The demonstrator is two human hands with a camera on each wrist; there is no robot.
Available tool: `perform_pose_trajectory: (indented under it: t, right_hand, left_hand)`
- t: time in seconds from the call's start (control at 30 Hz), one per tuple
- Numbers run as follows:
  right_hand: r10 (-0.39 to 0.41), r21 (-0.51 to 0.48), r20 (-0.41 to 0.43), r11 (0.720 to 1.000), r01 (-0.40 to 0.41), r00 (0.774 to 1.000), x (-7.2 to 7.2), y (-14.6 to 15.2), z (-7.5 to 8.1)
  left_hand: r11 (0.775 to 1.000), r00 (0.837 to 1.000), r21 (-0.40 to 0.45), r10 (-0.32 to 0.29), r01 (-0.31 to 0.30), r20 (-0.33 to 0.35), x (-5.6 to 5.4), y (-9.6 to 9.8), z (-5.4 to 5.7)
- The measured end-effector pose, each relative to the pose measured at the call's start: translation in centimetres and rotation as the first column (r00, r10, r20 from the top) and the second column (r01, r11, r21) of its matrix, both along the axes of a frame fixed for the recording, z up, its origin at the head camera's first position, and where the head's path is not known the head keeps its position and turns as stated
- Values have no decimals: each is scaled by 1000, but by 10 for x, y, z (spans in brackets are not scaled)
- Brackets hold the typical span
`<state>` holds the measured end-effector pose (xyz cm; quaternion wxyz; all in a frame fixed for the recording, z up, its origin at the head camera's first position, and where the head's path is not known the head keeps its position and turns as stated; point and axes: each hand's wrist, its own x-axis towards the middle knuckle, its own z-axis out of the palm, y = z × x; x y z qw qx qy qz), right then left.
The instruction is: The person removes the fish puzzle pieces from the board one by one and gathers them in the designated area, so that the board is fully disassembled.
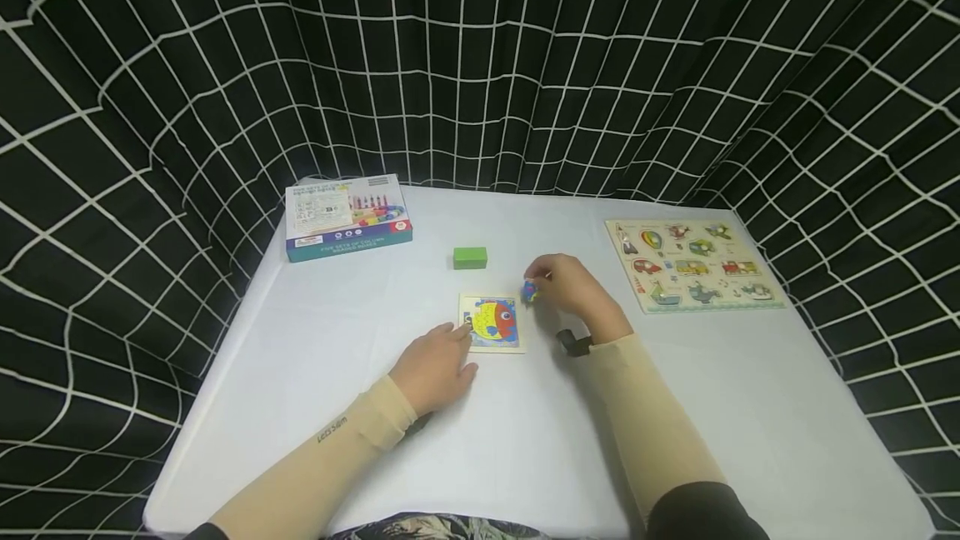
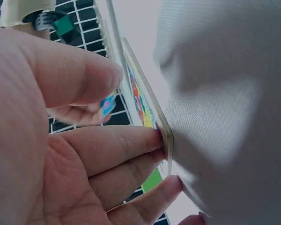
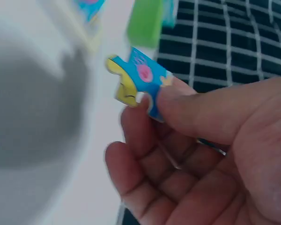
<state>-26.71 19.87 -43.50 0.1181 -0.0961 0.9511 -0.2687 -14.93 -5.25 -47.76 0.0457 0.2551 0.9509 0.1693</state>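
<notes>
While the right hand [image 1: 566, 282] pinches a blue-and-yellow puzzle piece [image 3: 144, 73] between thumb and fingers, just beyond the right edge of the fish puzzle [image 1: 491, 319], the left hand [image 1: 431, 369] touches that puzzle's left edge with extended fingers, thumb apart. Lettering on the left sleeve [image 1: 352, 432] resembles "LetsSam". Behind the puzzle, on the white tabletop [image 1: 300, 340], lies a green block [image 1: 470, 258]. At far left, a box [image 1: 348, 215] reads "FIVE SETS OF COLUMN", its next line blurred; at right, a vehicle board [image 1: 693, 279] bears writing too small to read.
</notes>
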Motion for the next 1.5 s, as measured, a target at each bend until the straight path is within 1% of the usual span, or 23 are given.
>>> perform_pose_trajectory:
  t: [0.1, 0.2, 0.47, 0.6, 0.7, 0.73, 0.8, 0.83, 0.9, 0.97, 1.07, 1.13, 1.17, 1.27, 1.37, 1.4, 1.5]
  right_hand:
    - [-13, 54, 87, 999, 9, 996, -5, 11, -8]
    - [-16, 70, 123, 997, 8, 992, -7, 15, -16]
    - [-13, 68, 57, 998, 9, 998, -4, 13, -26]
    - [-42, 88, 40, 995, 38, 998, -4, 10, -31]
    - [-65, 96, -11, 993, 66, 998, -1, 4, -34]
    - [-61, 92, -31, 994, 64, 998, 0, 0, -34]
    - [-40, 73, -67, 996, 44, 997, 3, -10, -33]
    - [-16, 60, -80, 998, 21, 997, 5, -16, -33]
    - [62, 38, -94, 998, -59, 994, 9, -29, -30]
    - [143, 25, -92, 990, -141, 985, 12, -40, -28]
    - [222, 39, -86, 975, -220, 971, 15, -53, -27]
    - [234, 60, -76, 971, -229, 969, 17, -59, -28]
    - [234, 74, -73, 971, -228, 970, 17, -61, -28]
    - [222, 95, -50, 972, -216, 974, 17, -64, -29]
    - [206, 111, -21, 973, -202, 978, 15, -67, -30]
    - [200, 118, -11, 973, -198, 980, 14, -68, -30]
    - [190, 149, 4, 971, -188, 982, 13, -70, -30]
  left_hand:
    - [1000, 1000, 5, -1, 1, -2, 0, -1, 0]
    - [1000, 1000, 1, -2, 2, -6, 0, -1, -1]
    - [1000, 1000, 11, -6, 6, -12, -2, 0, -2]
    - [1000, 1000, 4, 1, -1, 1, -2, 0, -2]
    - [1000, 1000, -6, 5, -5, 9, -1, 1, 0]
    - [1000, 1000, -8, 6, -6, 9, -1, 1, 0]
    - [1000, 1000, -8, 5, -5, 8, -1, 1, 0]
    - [1000, 1000, -7, 4, -4, 3, -1, 1, 0]
    - [1000, 1000, -5, 3, -3, -2, -1, 0, 0]
    - [1000, 1000, -5, 0, 0, -4, -1, 0, 0]
    - [1000, 1000, 7, -5, 6, -8, -1, 0, 2]
    - [1000, 1000, 23, -9, 10, -13, 0, -1, 3]
    - [999, 999, 34, -16, 17, -36, -1, -2, -2]
    - [999, 999, 41, -14, 16, -41, 0, -1, -1]
    - [999, 1000, 32, -8, 9, -28, 0, -1, 1]
    - [1000, 1000, 28, -2, 2, -4, 1, 0, 6]
    - [999, 1000, 44, -6, 6, 1, -1, -1, 1]
